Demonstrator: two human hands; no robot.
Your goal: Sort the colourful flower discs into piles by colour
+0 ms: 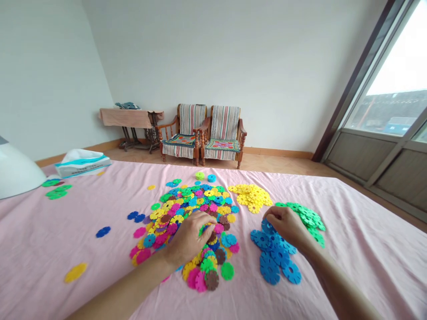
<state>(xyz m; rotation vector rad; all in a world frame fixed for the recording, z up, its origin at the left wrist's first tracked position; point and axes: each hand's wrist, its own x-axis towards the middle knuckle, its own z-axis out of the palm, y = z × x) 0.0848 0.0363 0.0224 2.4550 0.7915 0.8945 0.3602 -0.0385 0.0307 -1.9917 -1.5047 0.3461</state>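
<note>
Under the left hand point(190, 238), flat multicoloured snowflake-shaped plastic discs point(220, 255) look smooth and matt, with a faint sheen. Blue plastic discs point(273, 253) under the right hand point(287, 224) share that finish. Soft, matt pink cloth point(350, 266) lies beneath both hands, and a varnished turned-wood armchair point(196, 149) stands well ahead of them.

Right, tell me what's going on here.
A person has both bare hands among colourful plastic snowflake discs spread on a pink sheet. The left hand is down in a mixed-colour heap, and the right hand rests at the top of a blue group. A yellow heap and a green heap lie just beyond.
</note>
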